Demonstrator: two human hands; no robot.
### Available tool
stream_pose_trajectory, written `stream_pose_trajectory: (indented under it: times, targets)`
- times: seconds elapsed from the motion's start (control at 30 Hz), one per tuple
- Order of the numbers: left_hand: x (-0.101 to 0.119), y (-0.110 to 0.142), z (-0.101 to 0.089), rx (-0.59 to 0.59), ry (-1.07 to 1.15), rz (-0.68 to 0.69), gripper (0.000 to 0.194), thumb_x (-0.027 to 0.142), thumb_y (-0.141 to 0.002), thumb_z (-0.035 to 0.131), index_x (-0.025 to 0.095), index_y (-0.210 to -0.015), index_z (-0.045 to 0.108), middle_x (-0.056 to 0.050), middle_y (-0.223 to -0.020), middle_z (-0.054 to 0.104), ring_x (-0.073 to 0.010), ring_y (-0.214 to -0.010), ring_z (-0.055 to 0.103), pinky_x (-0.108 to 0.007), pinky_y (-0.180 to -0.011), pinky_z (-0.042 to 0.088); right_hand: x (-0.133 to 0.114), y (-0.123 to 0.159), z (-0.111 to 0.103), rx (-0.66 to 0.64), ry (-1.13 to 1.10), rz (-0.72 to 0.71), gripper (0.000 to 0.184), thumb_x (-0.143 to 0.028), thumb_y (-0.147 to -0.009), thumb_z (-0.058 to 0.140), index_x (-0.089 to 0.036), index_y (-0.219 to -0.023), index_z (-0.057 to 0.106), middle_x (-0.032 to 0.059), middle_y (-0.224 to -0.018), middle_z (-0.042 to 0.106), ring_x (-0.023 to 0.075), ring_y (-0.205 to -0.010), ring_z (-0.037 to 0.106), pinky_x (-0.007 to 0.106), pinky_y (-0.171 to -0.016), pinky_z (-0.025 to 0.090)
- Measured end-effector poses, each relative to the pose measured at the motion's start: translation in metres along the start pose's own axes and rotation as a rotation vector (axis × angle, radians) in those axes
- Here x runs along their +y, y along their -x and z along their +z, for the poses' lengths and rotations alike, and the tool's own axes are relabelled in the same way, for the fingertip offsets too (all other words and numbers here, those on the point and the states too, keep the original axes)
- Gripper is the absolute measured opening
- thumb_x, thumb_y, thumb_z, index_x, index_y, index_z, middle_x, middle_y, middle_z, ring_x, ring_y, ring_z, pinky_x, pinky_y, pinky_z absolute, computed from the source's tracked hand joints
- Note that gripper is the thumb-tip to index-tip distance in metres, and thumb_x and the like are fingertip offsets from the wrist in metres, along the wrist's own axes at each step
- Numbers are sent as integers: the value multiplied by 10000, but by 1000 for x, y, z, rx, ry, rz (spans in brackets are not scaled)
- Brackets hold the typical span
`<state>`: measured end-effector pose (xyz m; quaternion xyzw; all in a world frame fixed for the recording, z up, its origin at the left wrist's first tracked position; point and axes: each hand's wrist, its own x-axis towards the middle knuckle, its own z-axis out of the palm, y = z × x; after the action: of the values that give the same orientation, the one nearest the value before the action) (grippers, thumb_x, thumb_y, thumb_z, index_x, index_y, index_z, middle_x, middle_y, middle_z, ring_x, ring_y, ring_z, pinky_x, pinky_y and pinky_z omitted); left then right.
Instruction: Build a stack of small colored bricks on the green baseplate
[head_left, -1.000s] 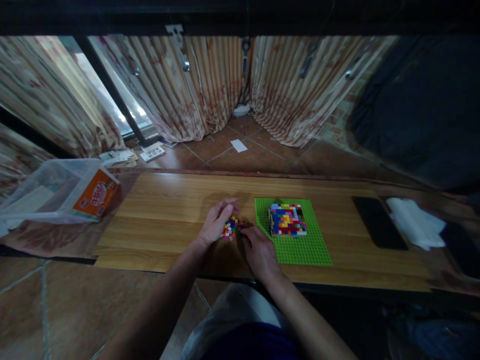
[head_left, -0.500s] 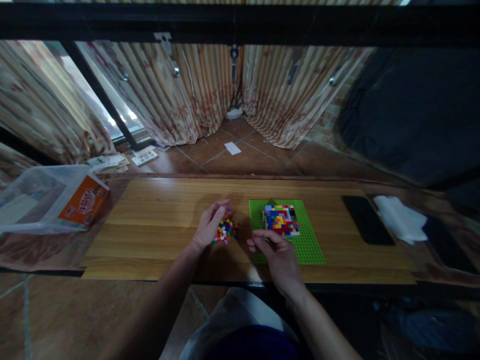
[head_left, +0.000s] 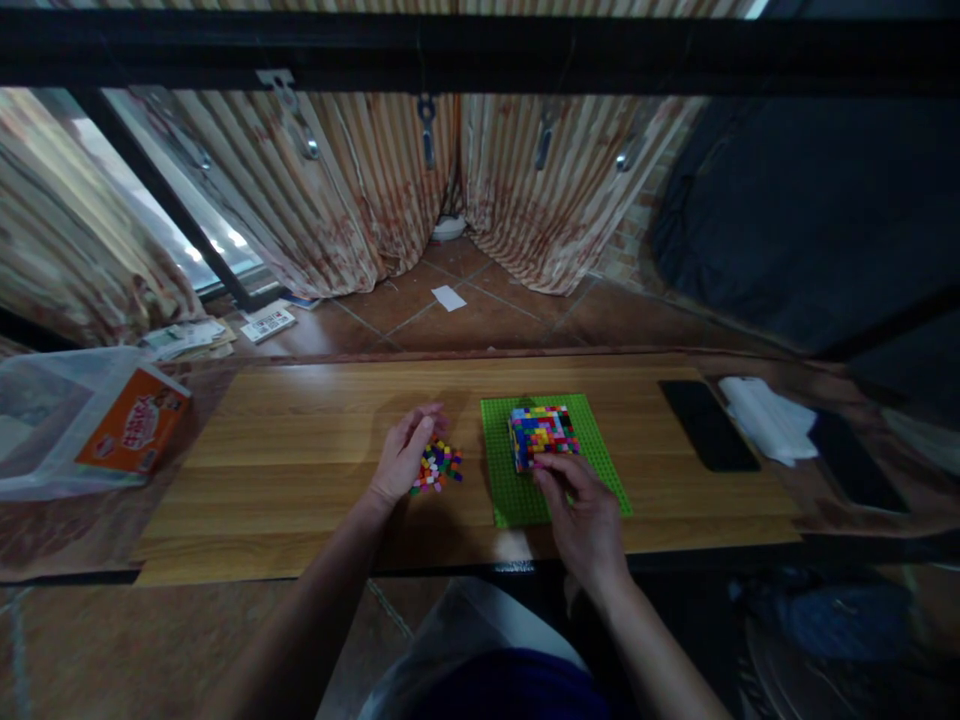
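Many-coloured small toy bricks form a block (head_left: 544, 432) on the green baseplate (head_left: 517, 505). My right hand (head_left: 589, 510) is closed in a pinch at the block's near side. A tiny brick (head_left: 537, 463), pinkish as far as I can make out, shows at its fingertips, touching or almost touching the block. To the left, my left hand (head_left: 405, 452) rests beside a pile of loose bricks (head_left: 439, 467), its thumb raised and its fingers loosely extended. It appears to hold nothing, and it partly covers the pile's left side.
The wooden tabletop (head_left: 300, 450) carries a black phone-like slab (head_left: 709, 425) at the right. Beyond it lie a white cloth or packet (head_left: 765, 415) and another dark slab (head_left: 859, 460). A clear plastic bin (head_left: 60, 420) with an orange label stands at the left.
My right hand has moved forward from the baseplate's near left area to the block's near side. My left hand stays by the loose bricks. The whole view has shifted slightly.
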<state>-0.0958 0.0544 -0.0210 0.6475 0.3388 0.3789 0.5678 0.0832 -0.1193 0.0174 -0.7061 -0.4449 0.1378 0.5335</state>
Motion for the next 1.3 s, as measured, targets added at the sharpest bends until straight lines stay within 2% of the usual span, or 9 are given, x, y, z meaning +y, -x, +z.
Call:
stream_pose_trajectory:
  times: [0.13, 0.3, 0.47, 0.73, 1.0, 1.3]
  targets:
    - [-1, 0, 0, -6, -22, -7, 541, 571, -894, 496, 139, -1194, 624, -90, -971, 697, -195, -858, 650, -325, -812, 521, 5, -5, -3, 72, 162, -53, 189, -355, -898, 582, -214, -938, 702, 59, -933, 698, 185, -859, 663, 343, -778, 545]
    - [0, -1, 0, -14, -41, 6, 525, 561, -898, 500, 141, -1181, 635, -85, -956, 701, -185, -848, 650, -322, -810, 520, 8, -9, 6, 62, 285, -163, 193, -329, -919, 556, -213, -915, 710, 57, -916, 712, 180, -828, 665, 335, -776, 533]
    - [4, 0, 1, -14, -48, -11, 508, 556, -890, 515, 148, -1164, 642, -76, -944, 702, -181, -840, 655, -311, -800, 523, 9, -11, 15, 49, 357, -142, 193, -308, -917, 546, -218, -913, 717, 51, -889, 714, 177, -773, 653, 326, -728, 518]
    - [6, 0, 2, -10, -106, -5, 463, 531, -895, 523, 161, -1140, 653, -68, -921, 701, -185, -845, 656, -310, -782, 530, 6, -13, 15, 14, 385, -120, 191, -311, -906, 546, -219, -940, 709, 48, -892, 718, 178, -758, 653, 327, -718, 504]
    - [5, 0, 3, -6, -144, 1, 440, 515, -893, 534, 166, -1130, 658, -69, -926, 704, -184, -850, 666, -315, -775, 537, 4, -12, 13, 13, 372, -166, 165, -264, -910, 555, -220, -891, 713, 33, -876, 714, 173, -791, 661, 312, -738, 512]
    - [5, 0, 4, 4, -131, 4, 433, 525, -886, 538, 179, -1114, 664, -54, -897, 705, -176, -833, 674, -300, -764, 541, 6, -13, 10, -24, 324, -217, 215, -230, -934, 509, -233, -925, 724, 45, -920, 721, 172, -857, 675, 323, -791, 538]
